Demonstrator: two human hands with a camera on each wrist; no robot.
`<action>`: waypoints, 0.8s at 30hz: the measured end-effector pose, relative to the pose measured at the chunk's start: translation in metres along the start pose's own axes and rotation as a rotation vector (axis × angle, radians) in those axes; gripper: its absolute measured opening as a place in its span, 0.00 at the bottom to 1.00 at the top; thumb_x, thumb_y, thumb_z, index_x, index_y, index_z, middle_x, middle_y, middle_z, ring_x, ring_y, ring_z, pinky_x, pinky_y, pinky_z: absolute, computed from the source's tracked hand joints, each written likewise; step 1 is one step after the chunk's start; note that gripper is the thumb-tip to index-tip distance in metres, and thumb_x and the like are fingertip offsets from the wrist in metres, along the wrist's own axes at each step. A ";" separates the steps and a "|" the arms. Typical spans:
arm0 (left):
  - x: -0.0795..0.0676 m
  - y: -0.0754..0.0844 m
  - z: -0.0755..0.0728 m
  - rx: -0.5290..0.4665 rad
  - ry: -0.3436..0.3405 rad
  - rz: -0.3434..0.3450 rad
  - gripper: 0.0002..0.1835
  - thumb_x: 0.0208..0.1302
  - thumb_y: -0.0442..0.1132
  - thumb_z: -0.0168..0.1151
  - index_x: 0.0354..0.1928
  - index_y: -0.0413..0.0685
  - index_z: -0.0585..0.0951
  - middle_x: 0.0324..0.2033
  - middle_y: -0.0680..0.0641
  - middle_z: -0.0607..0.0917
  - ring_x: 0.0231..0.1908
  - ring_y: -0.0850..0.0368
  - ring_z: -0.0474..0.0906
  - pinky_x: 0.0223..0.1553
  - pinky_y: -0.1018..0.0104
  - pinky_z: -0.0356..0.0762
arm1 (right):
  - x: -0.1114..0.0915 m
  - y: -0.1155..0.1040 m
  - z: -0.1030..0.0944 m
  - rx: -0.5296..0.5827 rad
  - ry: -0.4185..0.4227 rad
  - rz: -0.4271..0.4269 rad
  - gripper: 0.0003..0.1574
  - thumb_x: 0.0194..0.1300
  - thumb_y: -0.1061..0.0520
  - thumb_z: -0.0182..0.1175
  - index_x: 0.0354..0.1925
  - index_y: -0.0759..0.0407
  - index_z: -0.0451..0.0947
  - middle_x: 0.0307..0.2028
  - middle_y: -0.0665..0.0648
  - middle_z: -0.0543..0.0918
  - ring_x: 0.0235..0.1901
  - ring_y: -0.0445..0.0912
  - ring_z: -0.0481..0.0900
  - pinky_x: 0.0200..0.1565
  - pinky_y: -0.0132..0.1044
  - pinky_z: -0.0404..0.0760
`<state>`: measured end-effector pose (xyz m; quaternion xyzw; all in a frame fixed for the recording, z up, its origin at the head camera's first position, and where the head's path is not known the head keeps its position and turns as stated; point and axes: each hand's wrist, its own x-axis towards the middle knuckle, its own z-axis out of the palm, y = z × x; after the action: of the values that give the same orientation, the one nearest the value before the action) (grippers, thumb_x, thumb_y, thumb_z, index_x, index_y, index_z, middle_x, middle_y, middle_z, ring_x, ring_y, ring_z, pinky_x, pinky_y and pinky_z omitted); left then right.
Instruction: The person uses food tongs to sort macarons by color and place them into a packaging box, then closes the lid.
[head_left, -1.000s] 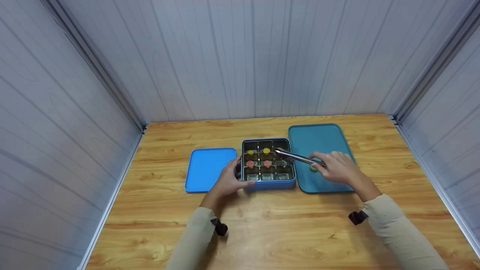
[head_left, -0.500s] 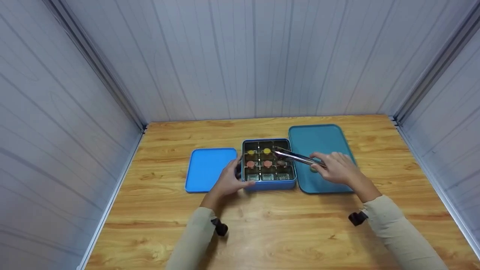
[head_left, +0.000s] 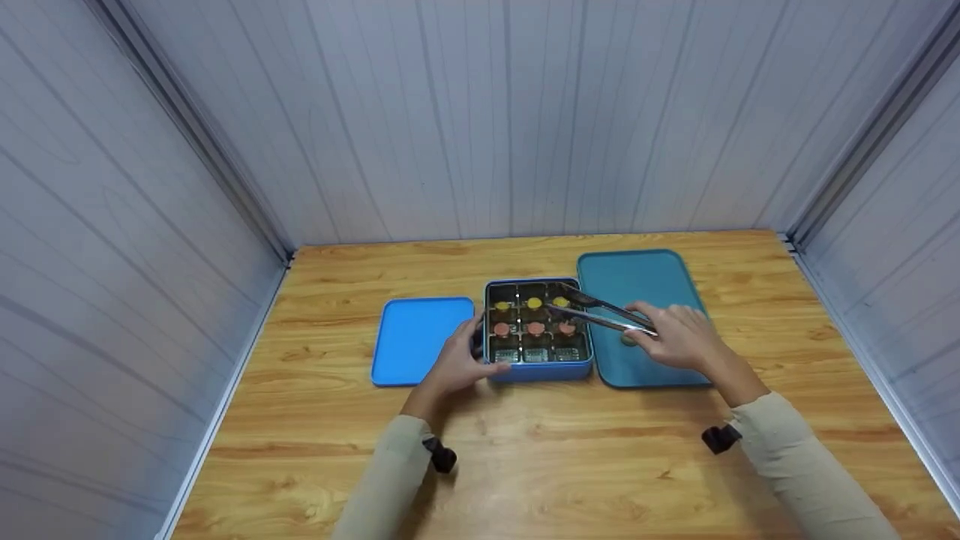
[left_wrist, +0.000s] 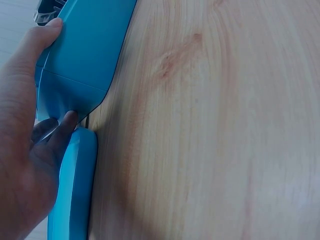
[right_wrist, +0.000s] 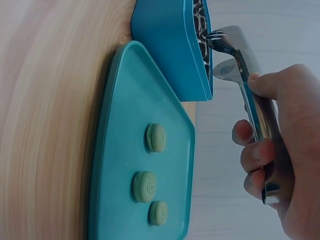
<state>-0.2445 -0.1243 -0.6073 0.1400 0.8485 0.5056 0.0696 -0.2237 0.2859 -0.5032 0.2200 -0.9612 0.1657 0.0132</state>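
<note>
A blue square box (head_left: 551, 371) with a clear divided insert stands mid-table. My left hand (head_left: 457, 358) holds its near left corner, thumb along the front and fingers at the left side. My right hand (head_left: 675, 337) grips metal tongs (right_wrist: 268, 120), one tip fork-shaped and the other spoon-shaped. Their arms are spread, with the tips over the box's right column, around a yellow macaron (head_left: 561, 301). Two more yellow macarons lie left of it. A row of pink macarons (head_left: 535, 328) sits nearer me, and the front compartments show their ribbed bottoms.
Right of the box lies a teal tray (head_left: 637, 277), close against it. Three green macarons (right_wrist: 144, 186) rest on the tray, mostly hidden under my right hand in the head view. A flat blue lid (head_left: 420, 341) lies left of the box. Pale panels wall in the wooden table.
The tongs' arms have spread apart, and a yellow macaron now shows between their tips in the right column. My left hand and the box have stayed put.
</note>
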 end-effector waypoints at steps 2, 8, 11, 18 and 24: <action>0.000 0.002 0.000 -0.002 -0.003 -0.023 0.69 0.58 0.59 0.89 0.93 0.51 0.55 0.84 0.37 0.70 0.83 0.37 0.68 0.83 0.40 0.73 | -0.002 0.002 -0.002 0.005 0.008 0.003 0.28 0.83 0.46 0.66 0.71 0.57 0.83 0.14 0.43 0.58 0.15 0.40 0.50 0.23 0.33 0.52; -0.004 0.006 -0.002 0.016 -0.003 0.037 0.69 0.60 0.62 0.87 0.92 0.46 0.55 0.82 0.32 0.71 0.81 0.32 0.70 0.80 0.37 0.75 | -0.009 0.009 -0.008 0.030 0.002 0.022 0.29 0.83 0.47 0.66 0.73 0.59 0.81 0.14 0.44 0.58 0.15 0.39 0.50 0.22 0.32 0.50; -0.003 0.002 -0.001 0.042 0.012 0.063 0.69 0.59 0.63 0.87 0.92 0.45 0.56 0.81 0.33 0.72 0.80 0.33 0.73 0.78 0.39 0.77 | -0.012 0.014 -0.012 0.046 -0.001 0.028 0.29 0.83 0.47 0.66 0.73 0.59 0.81 0.14 0.45 0.59 0.14 0.39 0.50 0.22 0.32 0.51; -0.004 0.004 -0.001 0.017 0.001 0.032 0.68 0.60 0.62 0.87 0.92 0.47 0.55 0.82 0.33 0.71 0.80 0.33 0.72 0.78 0.37 0.77 | -0.026 0.028 -0.022 0.100 -0.025 0.024 0.27 0.84 0.47 0.66 0.71 0.60 0.82 0.16 0.46 0.68 0.15 0.37 0.57 0.23 0.32 0.56; -0.005 0.011 -0.002 0.010 -0.017 -0.007 0.68 0.62 0.57 0.86 0.93 0.47 0.53 0.85 0.34 0.67 0.83 0.32 0.68 0.80 0.35 0.74 | -0.036 0.038 -0.026 0.105 -0.031 0.002 0.26 0.84 0.48 0.67 0.70 0.59 0.83 0.16 0.45 0.71 0.14 0.34 0.56 0.22 0.32 0.57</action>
<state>-0.2382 -0.1229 -0.5970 0.1415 0.8508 0.5000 0.0779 -0.2082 0.3419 -0.4941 0.2218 -0.9515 0.2126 -0.0135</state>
